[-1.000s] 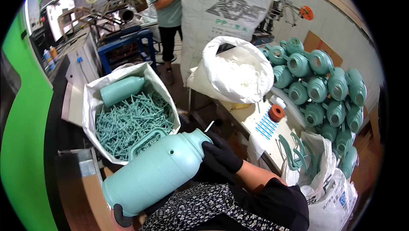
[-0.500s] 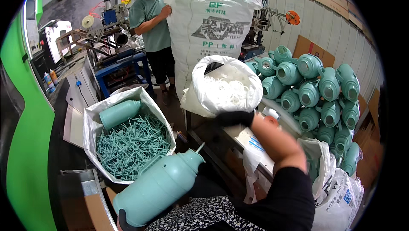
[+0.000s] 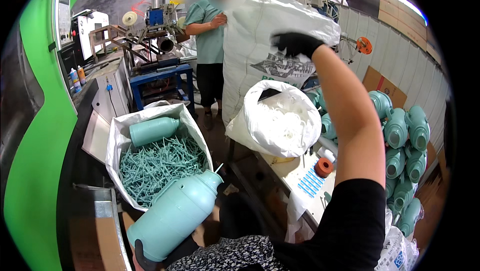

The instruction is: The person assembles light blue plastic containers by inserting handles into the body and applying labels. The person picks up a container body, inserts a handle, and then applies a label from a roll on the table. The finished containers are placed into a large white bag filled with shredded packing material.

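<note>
Left hand (image 3: 144, 257) holding a teal flask (image 3: 175, 216) at lower left, black-gloved right hand (image 3: 297, 44) raised at upper centre, open white sack (image 3: 244, 135) mid-frame

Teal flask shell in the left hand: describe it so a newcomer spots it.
Find the white sack of teal sticks on the left. Overlapping its near edge in view, a flask shell slants, its base in the gloved left hand. Unlike the shells stacked at right, it's held, with a thin stick jutting from its top.
</note>
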Demonstrator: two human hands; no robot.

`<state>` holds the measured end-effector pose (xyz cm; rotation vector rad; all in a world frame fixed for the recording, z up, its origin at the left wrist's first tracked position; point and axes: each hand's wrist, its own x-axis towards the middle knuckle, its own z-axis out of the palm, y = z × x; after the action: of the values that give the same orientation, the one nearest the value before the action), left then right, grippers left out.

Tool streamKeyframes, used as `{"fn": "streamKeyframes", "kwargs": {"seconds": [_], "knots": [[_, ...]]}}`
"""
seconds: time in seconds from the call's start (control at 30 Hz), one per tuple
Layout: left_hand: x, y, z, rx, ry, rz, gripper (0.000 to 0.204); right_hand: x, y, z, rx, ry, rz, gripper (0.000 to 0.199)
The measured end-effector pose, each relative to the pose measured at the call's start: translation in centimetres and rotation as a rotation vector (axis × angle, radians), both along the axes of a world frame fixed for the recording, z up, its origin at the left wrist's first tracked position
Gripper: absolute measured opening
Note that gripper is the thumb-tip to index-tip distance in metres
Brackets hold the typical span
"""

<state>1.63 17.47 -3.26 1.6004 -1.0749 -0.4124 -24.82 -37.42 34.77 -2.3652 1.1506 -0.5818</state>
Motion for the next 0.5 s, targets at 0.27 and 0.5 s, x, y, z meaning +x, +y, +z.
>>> {"fn": "streamKeyframes", "kwargs": {"seconds": [0.27,0.5], "knots": [[-0.1,-0.8,0.5,0.018,-0.109,-0.03,0.047,2.0,2.5,-4.8,0.3,0.409,0.018,0.046],[-0.4,-0.6,0.6,0.046,-0.145,-0.047,0.046,-1.4,-3.9,3.7,-0.98,-0.14,-0.476,0.072]]}}
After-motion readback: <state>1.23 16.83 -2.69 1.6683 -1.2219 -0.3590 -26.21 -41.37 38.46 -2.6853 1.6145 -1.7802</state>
